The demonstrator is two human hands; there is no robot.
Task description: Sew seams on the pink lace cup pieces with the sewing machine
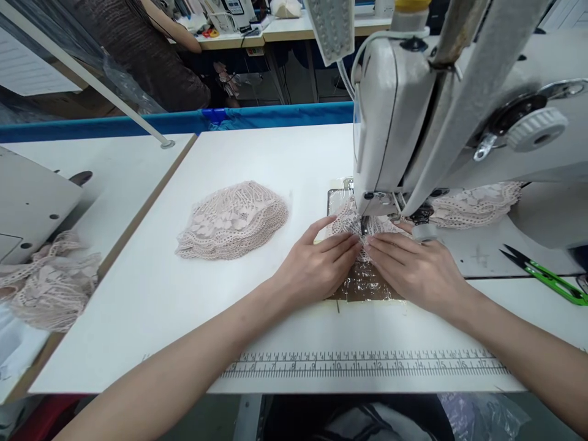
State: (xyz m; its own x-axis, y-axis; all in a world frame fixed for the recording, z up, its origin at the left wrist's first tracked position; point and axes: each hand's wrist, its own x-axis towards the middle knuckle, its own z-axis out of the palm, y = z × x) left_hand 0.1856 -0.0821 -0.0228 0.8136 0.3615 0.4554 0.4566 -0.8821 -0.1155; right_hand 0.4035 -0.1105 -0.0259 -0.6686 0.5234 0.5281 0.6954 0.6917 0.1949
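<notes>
A beige lace piece (345,215) lies under the presser foot (364,224) of a white sewing machine (390,116). My left hand (316,263) rests flat on its left side, fingers stretched toward the needle and thumb spread away. From the right, my right hand (416,266) presses down with fingers straight, its fingertips close to the left ones. Both hands are open. Beneath them shows a brown plate covered in clear tape (367,285). Parts of the lace are hidden under my fingers and the machine head.
A stack of lace pieces (234,220) lies to the left; more lace (478,205) sits behind the needle area. Green thread snips (546,275) lie at right. A printed ruler (367,364) runs along the front edge. Another machine (37,202) stands far left; a person (142,55) is beyond.
</notes>
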